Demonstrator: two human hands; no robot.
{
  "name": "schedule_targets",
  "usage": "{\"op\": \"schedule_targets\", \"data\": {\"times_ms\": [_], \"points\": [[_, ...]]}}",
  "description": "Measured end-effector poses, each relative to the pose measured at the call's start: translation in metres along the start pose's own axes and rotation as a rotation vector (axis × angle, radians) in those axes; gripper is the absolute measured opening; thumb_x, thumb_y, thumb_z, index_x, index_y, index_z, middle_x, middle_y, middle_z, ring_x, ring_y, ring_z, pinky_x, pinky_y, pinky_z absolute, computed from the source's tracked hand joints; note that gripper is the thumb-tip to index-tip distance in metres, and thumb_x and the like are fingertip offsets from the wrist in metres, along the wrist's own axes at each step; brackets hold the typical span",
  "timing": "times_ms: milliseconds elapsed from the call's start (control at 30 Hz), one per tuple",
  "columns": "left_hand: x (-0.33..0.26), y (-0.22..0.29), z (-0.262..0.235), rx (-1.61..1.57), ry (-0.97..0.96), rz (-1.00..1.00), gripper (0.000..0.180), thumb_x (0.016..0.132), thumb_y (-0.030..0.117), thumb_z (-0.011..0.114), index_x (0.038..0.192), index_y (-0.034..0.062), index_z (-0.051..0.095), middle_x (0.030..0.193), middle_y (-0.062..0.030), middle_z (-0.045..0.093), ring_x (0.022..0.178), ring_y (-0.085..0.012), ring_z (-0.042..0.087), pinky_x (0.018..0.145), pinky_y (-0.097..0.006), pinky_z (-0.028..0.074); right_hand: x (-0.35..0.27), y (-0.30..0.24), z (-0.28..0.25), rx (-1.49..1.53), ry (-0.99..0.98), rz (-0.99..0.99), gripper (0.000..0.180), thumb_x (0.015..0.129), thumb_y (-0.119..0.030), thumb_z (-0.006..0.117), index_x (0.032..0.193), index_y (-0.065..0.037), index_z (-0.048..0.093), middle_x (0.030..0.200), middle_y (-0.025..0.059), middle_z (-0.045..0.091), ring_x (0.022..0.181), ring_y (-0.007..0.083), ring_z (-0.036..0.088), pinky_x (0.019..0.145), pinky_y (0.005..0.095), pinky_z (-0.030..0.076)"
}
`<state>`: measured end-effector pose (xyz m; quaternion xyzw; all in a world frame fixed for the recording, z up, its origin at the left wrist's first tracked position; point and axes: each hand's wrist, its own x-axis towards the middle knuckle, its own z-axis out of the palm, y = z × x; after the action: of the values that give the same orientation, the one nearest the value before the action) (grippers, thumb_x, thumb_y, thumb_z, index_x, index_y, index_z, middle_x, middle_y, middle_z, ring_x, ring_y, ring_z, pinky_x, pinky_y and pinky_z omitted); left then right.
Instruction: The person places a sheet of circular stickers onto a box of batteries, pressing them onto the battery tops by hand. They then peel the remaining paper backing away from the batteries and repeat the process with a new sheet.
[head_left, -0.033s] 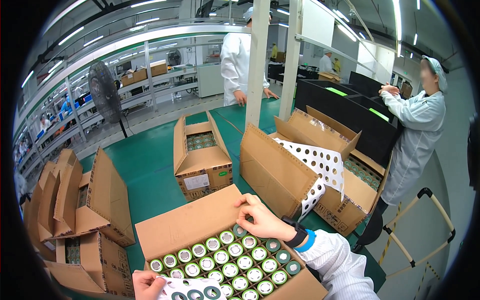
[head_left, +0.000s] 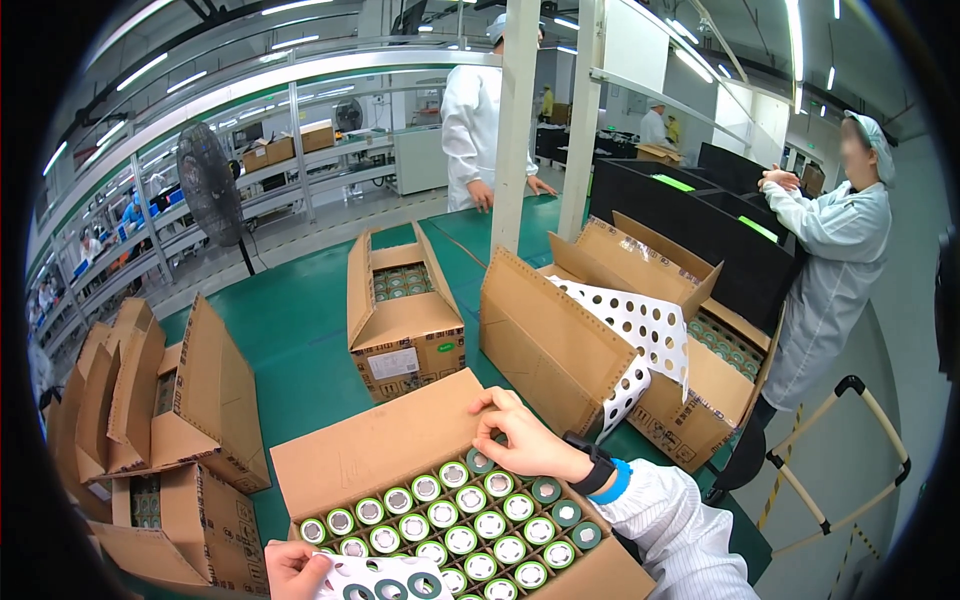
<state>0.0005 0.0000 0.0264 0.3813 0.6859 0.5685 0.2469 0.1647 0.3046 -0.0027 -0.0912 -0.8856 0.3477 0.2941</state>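
Note:
An open cardboard box [head_left: 370,430] in front of me holds rows of green cylindrical battery cells [head_left: 461,540] in a cardboard divider. Most tops show bare metal; several along the right end carry dark green insulating rings [head_left: 566,513]. At the near left, my left hand [head_left: 292,572] is closed on a white sticker sheet [head_left: 375,578] with dark green rings and punched holes, which covers some cells. My right hand [head_left: 520,437] hovers over the far right corner with thumb and fingers pinched, just above a ring-topped cell. Whatever lies between those fingertips is hidden.
Another open carton of cells [head_left: 408,350] stands beyond on the green table [head_left: 300,330]. At right, a larger carton [head_left: 560,335] has a perforated white sheet [head_left: 640,325] draped over it. Opened cartons [head_left: 205,400] stack at left. Two co-workers in white coats stand across and at right.

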Motion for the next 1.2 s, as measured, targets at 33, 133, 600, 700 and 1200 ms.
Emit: {"op": "schedule_targets", "data": {"times_ms": [33,133,600,700,1200], "points": [[0.0005,-0.0005,-0.0002,0.004,-0.003,0.014,0.018,0.08,0.0,0.053,0.062,-0.0001,0.051,0.052,0.0034,0.048,0.048,-0.0034,0.043,0.044,-0.019,0.032,0.0001,0.0001,-0.0001,0.0,0.0,0.0,0.015,0.072,-0.005,0.06,0.065,-0.002,0.048,0.107,0.0139,0.046,0.103,0.0306,0.041,0.088,0.0364,0.036],[0.0011,0.0021,0.0017,0.005,0.0,0.024,0.018,0.079,0.0,0.053,0.061,-0.0003,0.051,0.051,0.0032,0.048,0.047,-0.0033,0.043,0.044,-0.019,0.031,0.0003,0.0006,0.0,-0.01,-0.006,-0.008,0.015,0.072,-0.005,0.06,0.065,-0.002,0.048,0.107,0.0139,0.046,0.103,0.0306,0.041,0.088,0.0365,0.035],[0.0014,0.0038,0.0036,-0.001,0.022,0.016,0.019,0.078,-0.002,0.053,0.06,-0.0003,0.05,0.05,0.0038,0.046,0.047,-0.0027,0.04,0.043,-0.019,0.029,0.0009,-0.0006,-0.001,-0.065,-0.014,-0.018,0.013,0.072,-0.004,0.059,0.063,-0.004,0.05,0.108,0.0134,0.046,0.105,0.029,0.042,0.089,0.0353,0.036],[0.0016,0.0038,0.0035,-0.01,0.026,0.015,0.019,0.078,-0.002,0.053,0.06,-0.0003,0.05,0.05,0.0037,0.046,0.046,-0.0028,0.041,0.043,-0.019,0.029,0.0008,0.0002,-0.0006,-0.064,-0.008,-0.028,0.013,0.071,-0.003,0.059,0.063,-0.004,0.05,0.108,0.0134,0.046,0.104,0.029,0.042,0.088,0.0352,0.036],[0.0011,-0.0006,0.0006,0.031,0.002,0.03,0.019,0.079,0.0,0.053,0.06,-0.0001,0.051,0.05,0.0029,0.048,0.046,-0.003,0.042,0.043,-0.019,0.03,0.0006,-0.0012,0.0005,-0.081,-0.021,-0.063,0.017,0.07,-0.002,0.059,0.063,-0.002,0.044,0.106,0.0149,0.044,0.104,0.0321,0.039,0.089,0.0375,0.035]]}}
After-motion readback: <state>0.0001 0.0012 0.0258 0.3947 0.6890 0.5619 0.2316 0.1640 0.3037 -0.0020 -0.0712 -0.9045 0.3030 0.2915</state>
